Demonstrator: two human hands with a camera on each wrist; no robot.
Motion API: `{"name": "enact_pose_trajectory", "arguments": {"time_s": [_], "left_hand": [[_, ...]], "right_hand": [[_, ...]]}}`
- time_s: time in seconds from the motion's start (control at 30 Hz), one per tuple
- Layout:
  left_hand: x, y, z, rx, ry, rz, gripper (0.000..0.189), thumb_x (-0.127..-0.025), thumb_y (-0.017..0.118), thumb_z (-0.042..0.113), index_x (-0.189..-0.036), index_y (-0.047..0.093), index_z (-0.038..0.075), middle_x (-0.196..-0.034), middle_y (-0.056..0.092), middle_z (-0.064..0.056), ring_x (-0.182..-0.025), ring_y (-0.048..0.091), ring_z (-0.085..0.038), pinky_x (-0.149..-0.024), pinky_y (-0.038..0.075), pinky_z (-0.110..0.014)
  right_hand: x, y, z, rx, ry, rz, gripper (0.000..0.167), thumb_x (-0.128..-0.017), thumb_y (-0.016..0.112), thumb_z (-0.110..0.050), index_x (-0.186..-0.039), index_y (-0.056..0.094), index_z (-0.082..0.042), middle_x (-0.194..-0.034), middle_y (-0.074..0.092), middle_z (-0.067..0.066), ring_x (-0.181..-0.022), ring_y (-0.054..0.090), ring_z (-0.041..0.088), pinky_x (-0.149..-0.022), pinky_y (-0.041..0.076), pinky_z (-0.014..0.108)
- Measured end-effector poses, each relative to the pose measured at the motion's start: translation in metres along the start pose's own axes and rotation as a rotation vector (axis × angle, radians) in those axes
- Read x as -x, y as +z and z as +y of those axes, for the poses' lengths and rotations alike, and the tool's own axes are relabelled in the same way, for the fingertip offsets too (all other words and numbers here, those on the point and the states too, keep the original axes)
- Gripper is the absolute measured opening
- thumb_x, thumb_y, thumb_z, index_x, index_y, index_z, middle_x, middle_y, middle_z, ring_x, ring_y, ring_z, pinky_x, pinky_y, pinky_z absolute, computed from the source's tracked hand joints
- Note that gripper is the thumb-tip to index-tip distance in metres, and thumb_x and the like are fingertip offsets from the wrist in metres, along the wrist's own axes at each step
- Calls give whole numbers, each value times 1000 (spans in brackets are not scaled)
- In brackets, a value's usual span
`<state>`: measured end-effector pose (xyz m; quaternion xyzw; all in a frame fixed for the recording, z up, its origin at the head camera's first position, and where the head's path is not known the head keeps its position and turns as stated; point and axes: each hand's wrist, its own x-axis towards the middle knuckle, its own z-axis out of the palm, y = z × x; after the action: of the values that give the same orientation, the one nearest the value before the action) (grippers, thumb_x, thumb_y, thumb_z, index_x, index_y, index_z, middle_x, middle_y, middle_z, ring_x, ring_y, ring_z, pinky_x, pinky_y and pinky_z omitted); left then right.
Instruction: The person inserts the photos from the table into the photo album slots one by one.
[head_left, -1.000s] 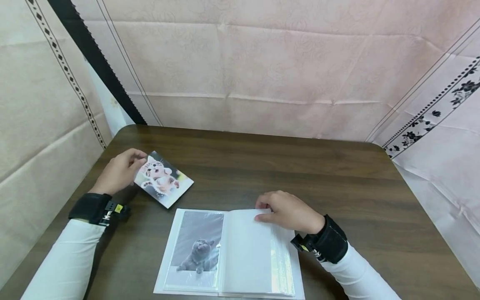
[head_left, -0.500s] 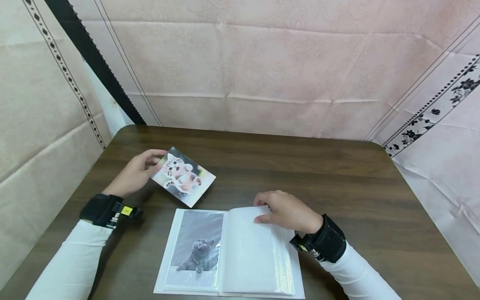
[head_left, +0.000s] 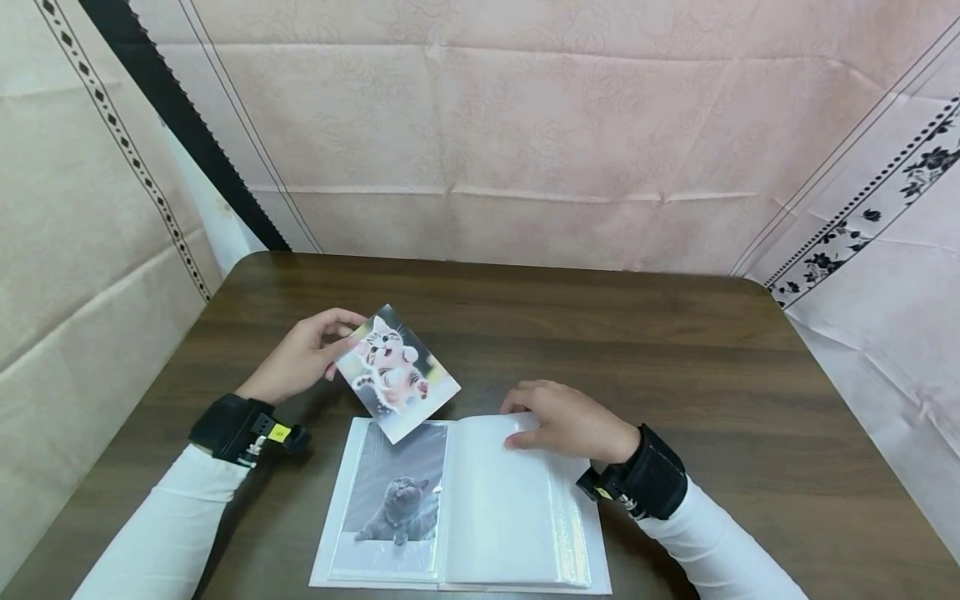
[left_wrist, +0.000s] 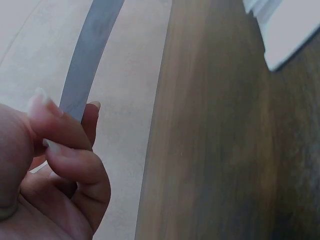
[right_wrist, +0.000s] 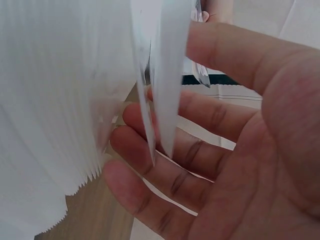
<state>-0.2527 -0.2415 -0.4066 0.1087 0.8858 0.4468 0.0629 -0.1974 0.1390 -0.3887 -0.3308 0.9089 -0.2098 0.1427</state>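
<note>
My left hand pinches a photo print of a pink-bellied kitten by its upper left edge. The print is tilted, and its lower corner overlaps the top of an open photo album in the head view. From the left wrist, the print shows as a narrow strip between thumb and fingers. A grey cat picture fills the album's left pocket. My right hand holds the top of a blank right-hand page. Seen from the right wrist, clear and whitish pocket layers stand between thumb and fingers.
The album lies at the near middle of a brown wooden table. A stack of further album pages fans out in the right wrist view. Pale patterned cloth hangs behind and beside the table.
The left hand has carried the kitten print rightward and slightly nearer, from the table's left part to the album's top edge. The right hand stays at the page's top with little movement.
</note>
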Motion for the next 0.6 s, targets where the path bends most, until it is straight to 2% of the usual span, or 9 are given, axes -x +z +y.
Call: {"name": "enact_pose_trajectory", "arguments": {"time_s": [0.37,0.6], "left_hand": [[-9,8,10,17,-6,-9,33,-102,59,9,-135,55,11,-113,62,-16,-64,56,-21,-56,50,-29],[-13,15,14,42,20,-17,32,-102,59,8,-134,56,11,-111,62,-16,-64,56,-21,-56,51,-31]], "right_hand": [[-3,3,1,-47,-11,44,25,-89,79,-23,-110,72,-11,-105,69,0,-93,59,12,-84,52,30],[-5,4,-1,-96,-11,104,12,-89,78,-13,-98,72,-11,-94,67,-1,-85,57,12,-80,54,25]]}}
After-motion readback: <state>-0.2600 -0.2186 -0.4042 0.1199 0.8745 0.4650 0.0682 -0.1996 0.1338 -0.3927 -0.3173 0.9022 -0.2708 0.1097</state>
